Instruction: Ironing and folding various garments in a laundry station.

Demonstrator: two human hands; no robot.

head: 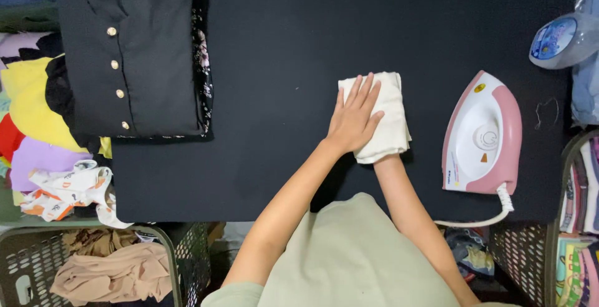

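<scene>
A folded white cloth [388, 110] lies on the black ironing surface [281, 45], right of centre. My left hand [354, 116] rests flat on top of it with the fingers spread. My right wrist [388, 163] runs in under the cloth's near edge, and the hand itself is hidden beneath the fabric, so its grip cannot be seen. A pink and white iron [483, 135] lies just right of the cloth, its white cord [493, 216] trailing off the near edge.
A folded black buttoned garment [134, 57] lies on the surface's left end. Colourful clothes [31, 113] pile up beside it. A basket with beige cloth [106, 269] stands bottom left, another basket [574, 219] at right, and a plastic spray bottle [558, 40] top right.
</scene>
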